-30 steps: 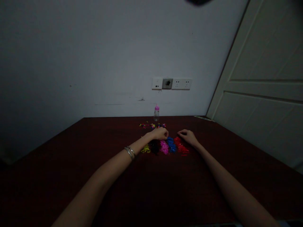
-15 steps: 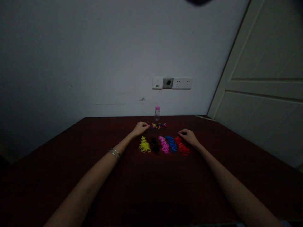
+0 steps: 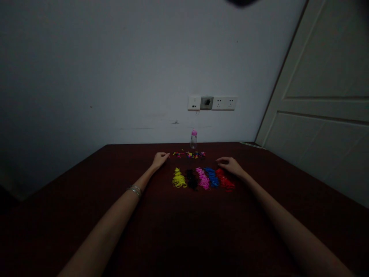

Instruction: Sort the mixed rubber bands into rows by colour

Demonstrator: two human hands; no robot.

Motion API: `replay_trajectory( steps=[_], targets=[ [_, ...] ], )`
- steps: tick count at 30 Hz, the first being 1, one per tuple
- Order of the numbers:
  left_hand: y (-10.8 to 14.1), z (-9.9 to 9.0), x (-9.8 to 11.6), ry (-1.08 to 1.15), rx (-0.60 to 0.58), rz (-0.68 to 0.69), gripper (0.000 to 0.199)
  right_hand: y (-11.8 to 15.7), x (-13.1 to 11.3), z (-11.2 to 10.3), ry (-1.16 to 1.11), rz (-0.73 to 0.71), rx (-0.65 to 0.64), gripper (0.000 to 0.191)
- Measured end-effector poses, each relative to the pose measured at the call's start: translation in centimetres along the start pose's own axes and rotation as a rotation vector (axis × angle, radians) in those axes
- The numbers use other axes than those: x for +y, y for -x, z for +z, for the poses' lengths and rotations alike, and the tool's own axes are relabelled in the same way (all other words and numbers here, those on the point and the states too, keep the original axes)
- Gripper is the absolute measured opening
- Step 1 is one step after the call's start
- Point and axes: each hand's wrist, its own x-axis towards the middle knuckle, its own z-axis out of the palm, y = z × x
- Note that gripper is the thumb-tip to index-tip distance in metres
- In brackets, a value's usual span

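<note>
In the head view, five small heaps of thin, band-like pieces lay in a row on the dark tabletop point(image 3: 184, 227), between its far and near edges but closer to the far one. From the left-edge side to the right-edge side ran a yellow heap point(image 3: 179, 180), a black heap point(image 3: 191, 179), a pink heap point(image 3: 203, 179), a blue heap point(image 3: 212, 177) and a red heap point(image 3: 225, 181). Each looked to be of a single colour; the pink, blue and red ones lay closest together.

Nearer the far edge, a mixed cluster point(image 3: 196, 155) and some loose pieces point(image 3: 178, 154) lay with their colours unseparated, just in front of an upright bottle point(image 3: 193, 141) with a pink top.

The left hand point(image 3: 160, 158) was just beside the loose pieces, on their left-edge side, its fingertips close together; whether they pinched anything I cannot tell. The right hand point(image 3: 230, 166) rested at the far end of the red heap, fingers bent; its grip could not be made out either.
</note>
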Motion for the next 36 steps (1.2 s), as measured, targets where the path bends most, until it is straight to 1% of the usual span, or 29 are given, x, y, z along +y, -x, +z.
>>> replay_trajectory(
  steps=[4, 8, 12, 15, 21, 28, 32, 36],
  targets=[
    [0.3, -0.1, 0.2, -0.010, -0.020, -0.004, 0.040, -2.1, -1.4, 0.8, -0.039, -0.022, -0.067, 0.031],
    [0.5, -0.1, 0.2, -0.023, -0.028, -0.006, 0.038, -4.4, -2.4, 1.7, 0.068, -0.080, -0.137, 0.034],
    [0.6, -0.1, 0.2, -0.041, -0.035, -0.005, 0.039, -6.1, -2.3, 2.8, 0.189, -0.144, -0.158, 0.035],
    [0.7, 0.0, 0.2, -0.047, -0.030, -0.004, 0.040, -6.9, -1.8, 3.7, 0.264, -0.159, -0.152, 0.033],
    [0.4, 0.2, -0.4, -0.083, -0.033, 0.038, 0.041, -7.6, -1.1, 5.3, 0.333, -0.162, -0.159, 0.032],
    [0.4, 0.3, -0.5, -0.104, -0.032, 0.058, 0.042, -7.7, -1.0, 5.8, 0.354, -0.113, -0.166, 0.031],
    [0.4, 0.2, -0.4, -0.108, -0.031, 0.042, 0.040, -7.4, -1.4, 5.8, 0.344, -0.104, -0.171, 0.031],
    [0.5, 0.2, -0.3, -0.110, -0.030, 0.036, 0.040, -6.8, -2.8, 5.7, 0.285, -0.144, -0.154, 0.030]
  ],
)
